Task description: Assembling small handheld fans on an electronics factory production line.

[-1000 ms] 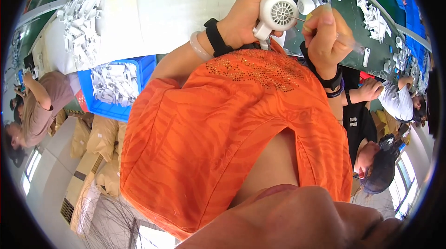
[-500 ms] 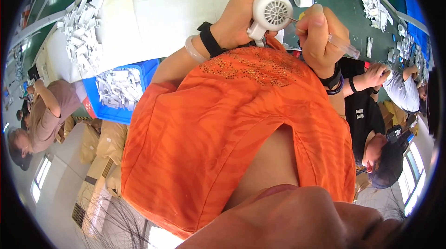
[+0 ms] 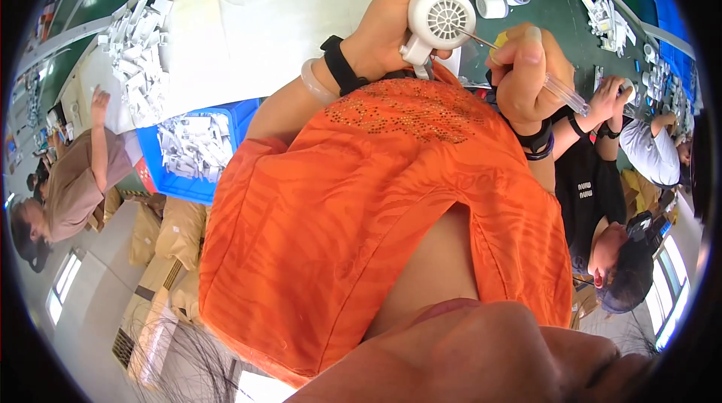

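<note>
My left hand [image 3: 382,33], with a yellow cover on a fingertip, is closed around a small white handheld fan [image 3: 442,18]. Its round slotted grille faces up toward me, and a short white stem points down. In my right hand [image 3: 532,76] is a screwdriver [image 3: 565,93] with a clear handle and a thin metal shaft. The shaft slants left and its tip lies over the grille's right part; whether it touches a screw is too small to tell. Something yellow also covers a fingertip of the right hand.
White plastic parts [image 3: 141,57] are heaped on the table's left. Below them stands a blue bin [image 3: 180,186] of similar parts. Round white units [image 3: 492,4] sit beyond my right hand, with more white pieces [image 3: 604,18] farther right. Co-workers sit on both sides; one hand [image 3: 602,102] is close by.
My right hand has drawn back a little to the right, showing more of the screwdriver shaft. The fan has stayed nearly still. The co-workers' arms on both sides have moved.
</note>
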The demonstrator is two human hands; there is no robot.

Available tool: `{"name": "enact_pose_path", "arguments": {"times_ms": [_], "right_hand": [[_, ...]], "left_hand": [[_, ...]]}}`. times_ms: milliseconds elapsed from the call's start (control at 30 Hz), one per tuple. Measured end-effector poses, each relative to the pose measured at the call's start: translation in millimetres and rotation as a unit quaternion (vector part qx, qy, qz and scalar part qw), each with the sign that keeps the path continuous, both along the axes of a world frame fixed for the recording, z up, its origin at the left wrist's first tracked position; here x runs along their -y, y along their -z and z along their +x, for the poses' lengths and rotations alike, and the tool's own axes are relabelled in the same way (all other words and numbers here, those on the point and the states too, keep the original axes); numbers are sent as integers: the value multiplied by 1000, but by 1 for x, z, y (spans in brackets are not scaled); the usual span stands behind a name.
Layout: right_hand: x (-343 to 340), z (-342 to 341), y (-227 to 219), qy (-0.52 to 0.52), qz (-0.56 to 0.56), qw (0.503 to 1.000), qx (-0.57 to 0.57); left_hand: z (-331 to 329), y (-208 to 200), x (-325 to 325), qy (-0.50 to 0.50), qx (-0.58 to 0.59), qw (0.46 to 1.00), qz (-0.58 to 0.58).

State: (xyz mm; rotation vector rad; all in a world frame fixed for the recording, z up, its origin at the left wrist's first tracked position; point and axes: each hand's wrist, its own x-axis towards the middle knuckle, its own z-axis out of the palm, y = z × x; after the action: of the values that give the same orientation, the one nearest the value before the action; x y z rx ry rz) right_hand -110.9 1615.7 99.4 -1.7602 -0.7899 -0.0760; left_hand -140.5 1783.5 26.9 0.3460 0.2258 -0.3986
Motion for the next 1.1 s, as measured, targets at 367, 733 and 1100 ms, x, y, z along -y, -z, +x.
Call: {"name": "enact_pose_path", "arguments": {"times_ms": [367,733,1100], "right_hand": [[1,-4,7,-10,-47,998,50],[-4,-6,13,7,-51,994,98],[-2,-3,1,50,-26,998,41]], "left_hand": [[-10,-4,5,0,-12,999,31],[-11,-4,5,6,-32,999,37],[-12,-6,2,-1,-29,999,19]]}}
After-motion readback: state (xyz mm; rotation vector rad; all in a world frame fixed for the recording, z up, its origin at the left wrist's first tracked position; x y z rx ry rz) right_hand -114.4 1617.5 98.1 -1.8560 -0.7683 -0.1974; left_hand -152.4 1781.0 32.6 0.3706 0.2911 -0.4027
